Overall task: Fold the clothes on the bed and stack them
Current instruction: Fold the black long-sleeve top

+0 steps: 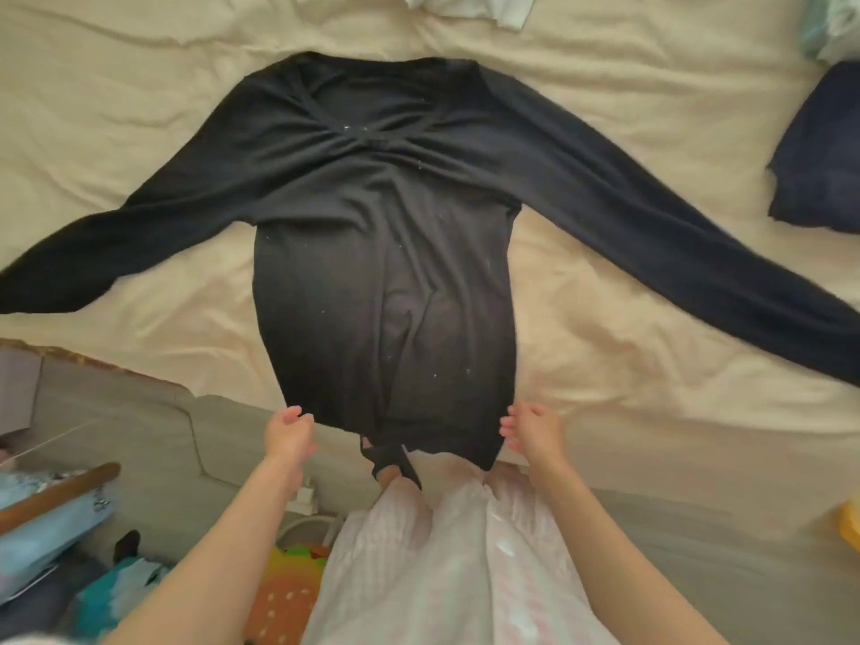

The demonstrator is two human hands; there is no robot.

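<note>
A: How are the fingers (pixel 298 414) set?

B: The left hand (pixel 288 435) is curled round the left hem corner of the black top (pixel 381 253). At the right hand (pixel 535 430) the fingers are bent beside the right hem corner; whether cloth is pinched cannot be told.

A: Where is the top located?

B: It is laid flat on the bed (pixel 605 86), sleeves spread outward, hem at the near edge. A dark folded garment (pixel 819 151) is seen at the far right, pale clothes (pixel 465 7) at the top.

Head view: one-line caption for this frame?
Both hands at the hem of a black long-sleeved top spread flat on the bed.
</note>
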